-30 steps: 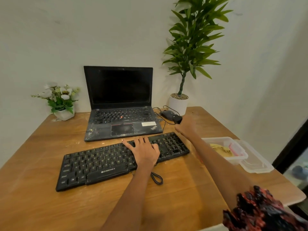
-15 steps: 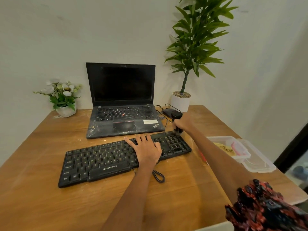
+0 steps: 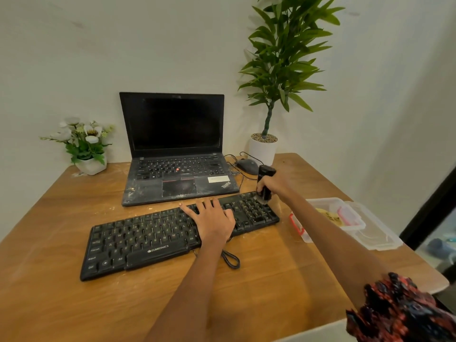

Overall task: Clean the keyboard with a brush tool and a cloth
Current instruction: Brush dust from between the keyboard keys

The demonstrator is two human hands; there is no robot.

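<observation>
the keyboard (image 3: 172, 235) lies on the desk (image 3: 61, 304), light enough to slide. the left hand (image 3: 212, 220) presses flat on its keys; the right hand (image 3: 272, 185) grips the stiff brush (image 3: 264, 183) upright at the keyboard's far right corner.

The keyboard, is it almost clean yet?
Not yet. The right hand holds the brush tool on the far right corner of the keyboard, so brushing is under way. The left hand lies flat on the keys. Pale specks still show on the keyboard, and no cloth is out.
</observation>
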